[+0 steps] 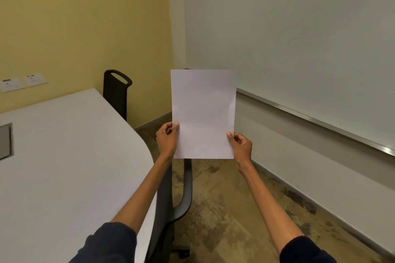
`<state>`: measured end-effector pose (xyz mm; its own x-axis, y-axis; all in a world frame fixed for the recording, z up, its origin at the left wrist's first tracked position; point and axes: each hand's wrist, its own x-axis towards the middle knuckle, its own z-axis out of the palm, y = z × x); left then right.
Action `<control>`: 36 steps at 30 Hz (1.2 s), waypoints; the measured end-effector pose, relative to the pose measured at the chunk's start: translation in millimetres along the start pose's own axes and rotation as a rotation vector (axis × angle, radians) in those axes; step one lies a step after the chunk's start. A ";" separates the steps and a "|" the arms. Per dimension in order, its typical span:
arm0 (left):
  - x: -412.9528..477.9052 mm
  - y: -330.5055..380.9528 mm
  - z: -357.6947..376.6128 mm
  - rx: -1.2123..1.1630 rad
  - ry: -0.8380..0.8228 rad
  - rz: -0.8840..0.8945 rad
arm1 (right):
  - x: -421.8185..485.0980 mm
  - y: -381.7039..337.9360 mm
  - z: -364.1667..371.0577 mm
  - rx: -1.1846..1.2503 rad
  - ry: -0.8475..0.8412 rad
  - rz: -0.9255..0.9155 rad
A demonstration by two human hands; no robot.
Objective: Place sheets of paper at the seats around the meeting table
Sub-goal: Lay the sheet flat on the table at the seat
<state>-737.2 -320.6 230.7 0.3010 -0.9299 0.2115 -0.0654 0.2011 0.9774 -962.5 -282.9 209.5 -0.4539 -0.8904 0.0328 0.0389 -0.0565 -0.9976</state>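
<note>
Behind paper (203,113) pinched by left hand (167,139), right hand (241,146): chair (171,198) half hidden.

The sheet (204,113) I hold up in my left hand (167,140) and right hand (241,145) blocks my view ahead. To the left, the table (64,156) lies bare and open to reach. A chair (171,198) stands just beside its near edge under my left arm; another chair (116,92) stands at the far end. On the right, open floor (235,209) runs along the wall (299,134).
</note>
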 end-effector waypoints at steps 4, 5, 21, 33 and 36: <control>47.1 -15.3 50.7 0.017 0.053 -0.021 | 81.5 2.9 4.0 -0.049 -0.052 -0.019; 58.2 -17.1 61.8 0.024 0.057 -0.025 | 100.8 2.4 6.0 -0.069 -0.069 -0.034; 237.4 -66.8 140.0 0.101 0.392 -0.040 | 349.8 12.6 138.2 0.053 -0.311 0.071; 374.6 -87.6 142.6 0.198 0.640 -0.068 | 496.0 30.7 288.3 0.007 -0.654 0.163; 413.1 -104.3 124.6 0.222 0.713 -0.070 | 515.4 41.6 339.0 0.003 -0.712 0.198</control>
<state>-724.7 -764.1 216.0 0.8503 -0.4976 0.1715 -0.1912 0.0116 0.9815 -893.1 -897.2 205.3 0.2493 -0.9615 -0.1154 0.0631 0.1350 -0.9888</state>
